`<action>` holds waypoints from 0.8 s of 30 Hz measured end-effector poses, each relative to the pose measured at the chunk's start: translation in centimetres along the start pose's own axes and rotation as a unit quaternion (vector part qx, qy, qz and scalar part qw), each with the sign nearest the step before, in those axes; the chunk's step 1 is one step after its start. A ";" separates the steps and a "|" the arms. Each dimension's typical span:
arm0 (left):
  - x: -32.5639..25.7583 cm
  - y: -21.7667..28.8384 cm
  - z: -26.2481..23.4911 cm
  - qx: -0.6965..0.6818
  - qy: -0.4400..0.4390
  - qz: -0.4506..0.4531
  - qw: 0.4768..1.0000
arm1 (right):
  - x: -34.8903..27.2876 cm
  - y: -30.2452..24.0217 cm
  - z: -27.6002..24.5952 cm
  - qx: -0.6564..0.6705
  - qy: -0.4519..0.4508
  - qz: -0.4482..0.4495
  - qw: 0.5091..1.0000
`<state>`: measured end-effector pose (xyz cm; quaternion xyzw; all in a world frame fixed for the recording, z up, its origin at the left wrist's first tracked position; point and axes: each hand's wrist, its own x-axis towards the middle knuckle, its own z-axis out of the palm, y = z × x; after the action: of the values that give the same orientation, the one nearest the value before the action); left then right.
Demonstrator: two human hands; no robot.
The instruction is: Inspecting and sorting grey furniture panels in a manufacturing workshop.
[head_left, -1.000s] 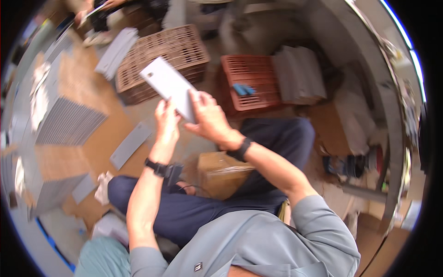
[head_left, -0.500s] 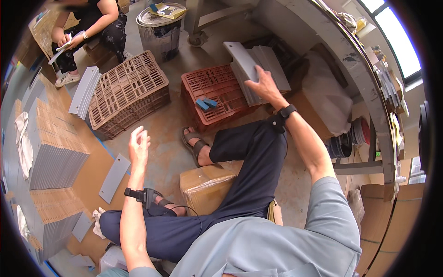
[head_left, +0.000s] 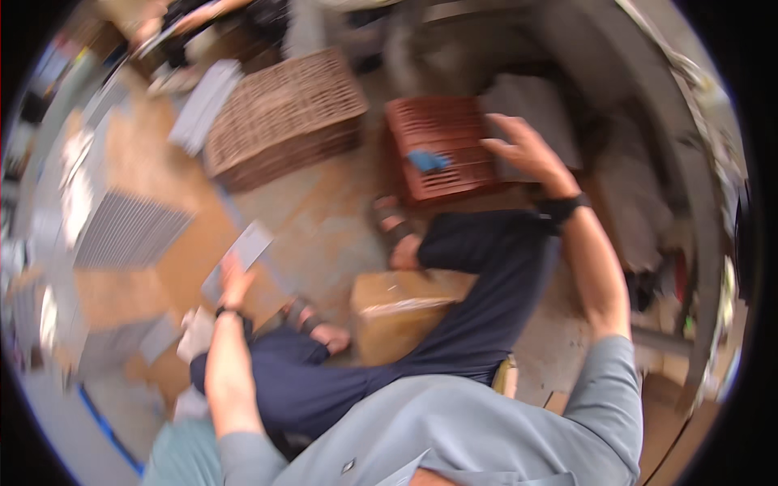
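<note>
My left hand (head_left: 235, 282) is low at the left, over the near end of a flat grey panel (head_left: 253, 243) on brown cardboard. Its blurred fingers look stretched out, and whether they touch the panel is hard to tell. My right hand (head_left: 531, 154) is raised at the right, thumb and fingers apart with nothing between them. It is beside a stack of grey panels (head_left: 539, 109) on the right part of a red plastic crate (head_left: 442, 188). Small blue blocks (head_left: 428, 160) rest on that crate.
A brown slatted crate (head_left: 284, 105) stands at the far left, grey panels (head_left: 203, 109) leaning on it. A taped carton (head_left: 397, 320) sits between my legs. Stacked grey sheets (head_left: 130, 231) stand at the left. Another person's arm (head_left: 207, 14) shows at the top.
My view has swung, shifting the scene right and up and blurring it. My right hand has come off the grey panel it was touching. My left hand has gone down to the loose panel.
</note>
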<state>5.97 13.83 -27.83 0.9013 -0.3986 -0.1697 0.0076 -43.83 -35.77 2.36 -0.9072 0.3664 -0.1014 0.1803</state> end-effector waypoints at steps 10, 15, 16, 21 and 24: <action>0.0 6.4 -5.8 0.055 -0.032 -0.056 0.996 | 1.1 -12.8 5.1 0.085 -0.218 -0.145 0.961; 0.3 11.8 -7.7 -0.102 -0.030 0.005 0.994 | 0.9 -15.8 13.9 0.196 -0.288 -0.138 0.927; 0.1 13.9 -7.9 -0.369 -0.079 0.031 0.926 | 0.3 -16.0 16.8 0.204 -0.268 -0.114 0.935; -1.6 24.1 -12.3 -0.795 -0.195 0.125 0.561 | -2.1 -21.3 23.5 0.425 -0.242 -0.079 0.869; -1.0 24.2 -13.5 -0.803 -0.188 0.136 0.550 | -1.5 -22.4 24.3 0.380 -0.165 -0.045 0.909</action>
<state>-7.78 -3.64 -11.20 0.4034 -0.2067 -0.5814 0.6756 -23.13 -13.65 -10.92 -0.7895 0.2239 -0.0900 0.5643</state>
